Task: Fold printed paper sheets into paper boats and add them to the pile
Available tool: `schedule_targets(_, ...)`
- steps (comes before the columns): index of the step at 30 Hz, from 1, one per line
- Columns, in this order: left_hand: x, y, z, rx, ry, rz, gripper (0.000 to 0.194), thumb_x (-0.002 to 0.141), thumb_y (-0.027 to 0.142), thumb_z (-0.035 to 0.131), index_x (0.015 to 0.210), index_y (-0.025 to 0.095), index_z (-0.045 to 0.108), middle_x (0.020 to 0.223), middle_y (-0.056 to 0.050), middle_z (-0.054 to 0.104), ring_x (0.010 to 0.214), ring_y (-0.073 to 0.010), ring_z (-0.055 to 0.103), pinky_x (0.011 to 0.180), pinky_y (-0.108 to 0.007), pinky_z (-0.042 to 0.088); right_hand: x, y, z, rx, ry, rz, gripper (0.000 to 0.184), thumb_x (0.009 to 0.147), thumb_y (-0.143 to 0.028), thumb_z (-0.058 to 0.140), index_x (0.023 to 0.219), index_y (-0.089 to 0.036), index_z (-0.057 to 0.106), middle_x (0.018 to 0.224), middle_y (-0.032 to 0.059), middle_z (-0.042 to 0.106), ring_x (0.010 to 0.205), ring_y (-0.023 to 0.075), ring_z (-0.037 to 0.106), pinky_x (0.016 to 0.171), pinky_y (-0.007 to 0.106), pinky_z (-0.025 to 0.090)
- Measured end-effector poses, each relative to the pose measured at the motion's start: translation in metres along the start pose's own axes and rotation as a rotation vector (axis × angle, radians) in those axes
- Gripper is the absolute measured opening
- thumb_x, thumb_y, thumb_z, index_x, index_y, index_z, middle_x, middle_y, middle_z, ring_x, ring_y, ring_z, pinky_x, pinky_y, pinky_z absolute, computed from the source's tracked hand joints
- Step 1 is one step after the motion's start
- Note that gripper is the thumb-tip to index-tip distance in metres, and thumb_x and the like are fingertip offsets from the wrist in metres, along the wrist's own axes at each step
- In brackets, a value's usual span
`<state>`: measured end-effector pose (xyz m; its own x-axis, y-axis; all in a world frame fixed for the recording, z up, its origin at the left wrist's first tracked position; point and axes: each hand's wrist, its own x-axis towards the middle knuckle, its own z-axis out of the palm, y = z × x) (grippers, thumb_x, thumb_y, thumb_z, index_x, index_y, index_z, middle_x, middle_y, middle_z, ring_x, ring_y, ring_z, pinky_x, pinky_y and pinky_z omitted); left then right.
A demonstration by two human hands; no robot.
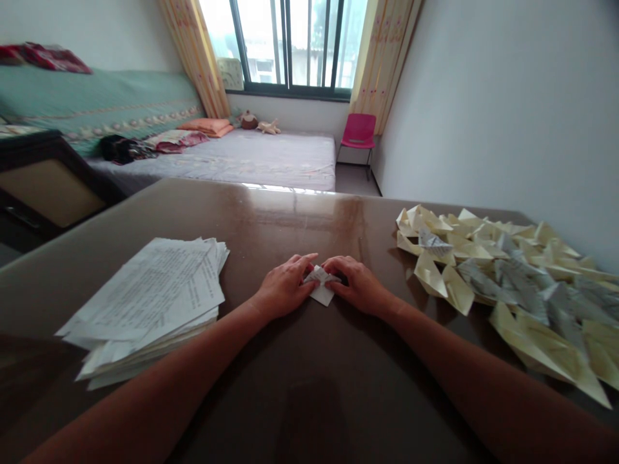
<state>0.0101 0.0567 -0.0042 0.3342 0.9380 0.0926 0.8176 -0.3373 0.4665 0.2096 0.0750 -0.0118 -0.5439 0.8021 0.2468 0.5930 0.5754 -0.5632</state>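
Brown, glossy table (329,361) bears folded paper (322,295) near bed (271,154).

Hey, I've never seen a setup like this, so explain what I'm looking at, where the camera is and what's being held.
There is no machine here, just a person's two bare hands. The single picture comes from a camera worn on the head, looking forward and down. The left hand and right hand hold a small folded paper between them, at the brown table. On the left lies a stack of sheets with lines of text on top; on the right, many folded paper shapes, some cream, some greyish white. Beyond the table are a bed and a pink chair.
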Motion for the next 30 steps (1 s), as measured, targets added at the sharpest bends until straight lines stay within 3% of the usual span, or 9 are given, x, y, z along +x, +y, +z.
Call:
schedule_targets(4, 0.000, 0.002, -0.003, -0.022, -0.011, -0.002, 0.052, 0.081, 0.030, 0.056, 0.132, 0.025, 0.047, 0.109, -0.002, 0.061, 0.075, -0.0126, 0.060, 0.071, -0.026, 0.047, -0.001, -0.003, 0.002, -0.115, 0.031, 0.114, 0.029, 0.076, -0.023, 0.066, 0.103, -0.022, 0.056, 0.093, 0.0022, 0.065, 0.089, 0.0192, 0.055, 0.074, 0.031, 0.039)
schedule_targets(7, 0.000, 0.002, -0.003, -0.045, -0.013, 0.000, 0.056, 0.079, 0.028, 0.058, 0.134, 0.024, 0.045, 0.115, -0.003, 0.060, 0.072, -0.0116, 0.059, 0.070, -0.026, 0.046, -0.001, 0.000, 0.001, -0.049, -0.036, 0.153, 0.032, 0.076, -0.025, 0.066, 0.106, -0.022, 0.054, 0.088, 0.0002, 0.065, 0.082, 0.0171, 0.056, 0.071, 0.029, 0.039)
schedule_targets(12, 0.002, -0.001, -0.004, -0.130, -0.036, 0.008, 0.059, 0.079, 0.033, 0.059, 0.135, 0.020, 0.044, 0.116, -0.004, 0.061, 0.070, -0.0111, 0.056, 0.066, -0.025, 0.046, 0.000, -0.001, -0.001, 0.121, -0.046, 0.023, 0.035, 0.074, -0.015, 0.067, 0.106, -0.022, 0.055, 0.091, 0.0008, 0.064, 0.087, 0.0162, 0.057, 0.079, 0.031, 0.043)
schedule_targets(17, 0.004, -0.003, -0.011, -0.209, -0.146, 0.009, 0.042, 0.081, 0.034, 0.059, 0.121, 0.020, 0.058, 0.089, -0.001, 0.066, 0.069, -0.0119, 0.056, 0.063, -0.023, 0.043, -0.001, -0.003, -0.002, 0.262, -0.031, -0.034, 0.038, 0.077, -0.012, 0.062, 0.112, -0.022, 0.053, 0.096, 0.0010, 0.061, 0.085, 0.0136, 0.059, 0.078, 0.029, 0.048)
schedule_targets(20, 0.002, 0.000, -0.014, -0.136, -0.180, 0.005, 0.034, 0.080, 0.037, 0.060, 0.109, 0.022, 0.064, 0.086, -0.001, 0.064, 0.072, -0.0131, 0.057, 0.062, -0.023, 0.042, 0.000, 0.001, -0.001, 0.307, 0.001, -0.016, 0.042, 0.076, -0.011, 0.064, 0.115, -0.022, 0.051, 0.104, 0.0031, 0.060, 0.084, 0.0129, 0.059, 0.076, 0.029, 0.050)
schedule_targets(25, -0.006, 0.009, -0.017, 0.112, -0.129, 0.012, 0.023, 0.080, 0.039, 0.059, 0.100, 0.027, 0.062, 0.096, 0.000, 0.064, 0.079, -0.0164, 0.060, 0.067, -0.026, 0.042, -0.002, -0.002, -0.001, 0.238, -0.042, -0.069, 0.044, 0.076, -0.011, 0.064, 0.117, -0.022, 0.051, 0.110, 0.0044, 0.058, 0.086, 0.0134, 0.059, 0.082, 0.032, 0.049)
schedule_targets(30, -0.010, 0.014, -0.023, 0.124, -0.218, -0.024, 0.025, 0.076, 0.041, 0.063, 0.097, 0.027, 0.059, 0.088, 0.003, 0.066, 0.076, -0.0170, 0.060, 0.060, -0.025, 0.038, -0.004, -0.013, -0.004, 0.274, -0.086, -0.079, 0.049, 0.073, -0.006, 0.062, 0.118, -0.022, 0.052, 0.112, 0.0046, 0.055, 0.082, 0.0115, 0.057, 0.079, 0.031, 0.050)
